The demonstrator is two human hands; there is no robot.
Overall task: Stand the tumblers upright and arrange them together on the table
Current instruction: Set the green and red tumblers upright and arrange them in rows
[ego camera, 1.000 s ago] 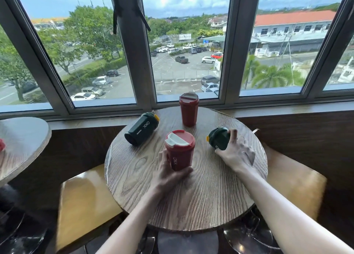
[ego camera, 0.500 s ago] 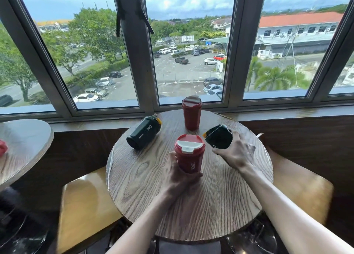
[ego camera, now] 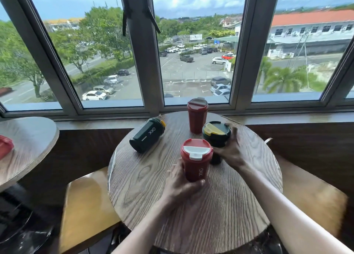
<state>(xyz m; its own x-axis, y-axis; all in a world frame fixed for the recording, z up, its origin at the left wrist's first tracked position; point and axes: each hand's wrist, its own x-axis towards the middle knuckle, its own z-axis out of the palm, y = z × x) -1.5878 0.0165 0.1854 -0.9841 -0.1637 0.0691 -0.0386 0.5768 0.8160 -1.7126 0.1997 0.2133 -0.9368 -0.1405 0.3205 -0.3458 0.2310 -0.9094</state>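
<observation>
On the round wooden table (ego camera: 191,206) stand three tumblers. My left hand (ego camera: 180,184) grips the near red tumbler with a white lid (ego camera: 196,161), which is upright at the table's middle. My right hand (ego camera: 232,150) holds the dark green tumbler with a yellow lid (ego camera: 216,134), upright just right of and behind the red one. A second red tumbler (ego camera: 197,115) stands upright at the far edge by the window. Another dark green tumbler (ego camera: 147,134) lies on its side at the far left of the table, yellow lid pointing away.
A window sill and glazing run right behind the table. Yellow-brown stools (ego camera: 86,207) stand at the left and at the right (ego camera: 314,202). A second round table (ego camera: 24,148) at the left carries a red object (ego camera: 5,146) at its edge.
My right hand tipped the green tumbler from lying on its side to upright. My left hand slid the red tumbler slightly right, closer to it. The view moved a little closer.
</observation>
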